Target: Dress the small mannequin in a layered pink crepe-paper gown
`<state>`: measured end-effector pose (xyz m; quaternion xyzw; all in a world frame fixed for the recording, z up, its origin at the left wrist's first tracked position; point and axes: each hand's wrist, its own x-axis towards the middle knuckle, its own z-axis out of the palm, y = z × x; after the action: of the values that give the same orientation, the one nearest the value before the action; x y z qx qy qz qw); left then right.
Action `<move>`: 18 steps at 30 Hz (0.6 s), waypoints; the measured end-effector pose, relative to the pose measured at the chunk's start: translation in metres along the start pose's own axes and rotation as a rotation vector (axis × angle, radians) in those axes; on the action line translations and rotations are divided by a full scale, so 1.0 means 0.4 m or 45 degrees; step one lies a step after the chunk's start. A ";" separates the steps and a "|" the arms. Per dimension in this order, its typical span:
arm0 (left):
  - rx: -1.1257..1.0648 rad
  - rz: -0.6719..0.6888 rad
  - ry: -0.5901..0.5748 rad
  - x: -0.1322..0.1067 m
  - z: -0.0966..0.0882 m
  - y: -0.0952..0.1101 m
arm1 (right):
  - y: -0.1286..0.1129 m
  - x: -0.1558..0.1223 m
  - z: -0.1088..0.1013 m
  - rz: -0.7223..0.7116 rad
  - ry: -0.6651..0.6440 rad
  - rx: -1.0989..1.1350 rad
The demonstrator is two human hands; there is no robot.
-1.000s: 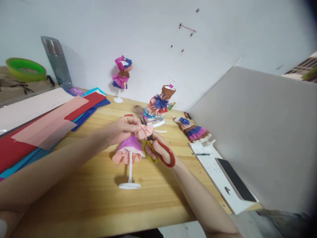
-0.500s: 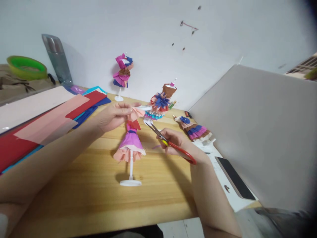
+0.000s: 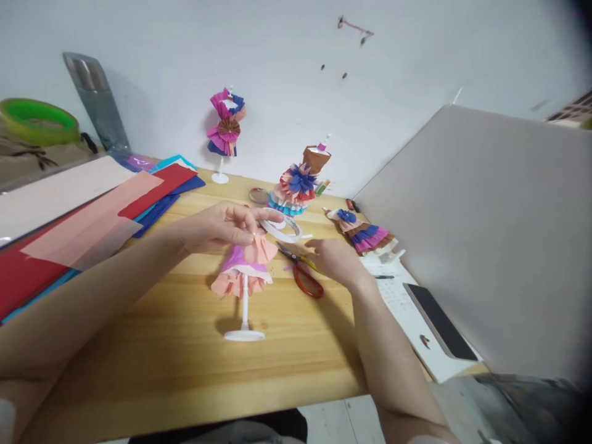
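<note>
A small paper-dress figure (image 3: 241,274) with a purple and peach skirt stands on a white stand (image 3: 244,335) in the middle of the wooden table (image 3: 185,364). My left hand (image 3: 217,227) pinches a folded peach paper piece (image 3: 261,248) at the top of the figure. My right hand (image 3: 335,259) rests on the table just right of the red-handled scissors (image 3: 303,271), its fingers loose and holding nothing. The scissors lie flat on the wood.
Sheets of coloured paper (image 3: 83,216) are spread at the left. Three more paper-dress figures (image 3: 226,129) (image 3: 300,182) (image 3: 363,231) stand or lie at the back, with a tape ring (image 3: 284,229). A phone (image 3: 439,320) lies on white paper at the right, beside a grey panel (image 3: 485,234).
My right hand has laid the scissors down on the table and let go of them. My left hand has brought the peach paper piece down onto the figure's top.
</note>
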<state>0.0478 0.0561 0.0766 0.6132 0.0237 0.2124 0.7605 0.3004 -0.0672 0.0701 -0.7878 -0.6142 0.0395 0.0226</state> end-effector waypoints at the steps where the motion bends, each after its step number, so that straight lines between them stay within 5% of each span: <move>1: 0.022 -0.015 -0.034 -0.001 0.003 -0.004 | -0.002 -0.009 -0.012 0.023 0.096 0.032; 4: 0.103 -0.069 -0.096 -0.002 0.015 -0.013 | -0.014 -0.039 -0.047 -0.241 0.503 0.514; 6: 0.131 -0.090 -0.112 -0.001 0.023 -0.023 | -0.026 -0.053 -0.058 -0.573 0.308 0.835; 9: 0.122 -0.117 -0.139 0.002 0.034 -0.050 | -0.037 -0.053 -0.056 -0.725 -0.089 0.970; 18: 0.233 -0.249 -0.074 0.008 0.015 -0.061 | 0.002 -0.007 -0.033 -0.470 -0.477 0.581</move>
<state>0.0595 0.0479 0.0557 0.6805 0.0807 0.1163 0.7189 0.3017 -0.0700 0.0831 -0.6173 -0.7151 0.3149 0.0916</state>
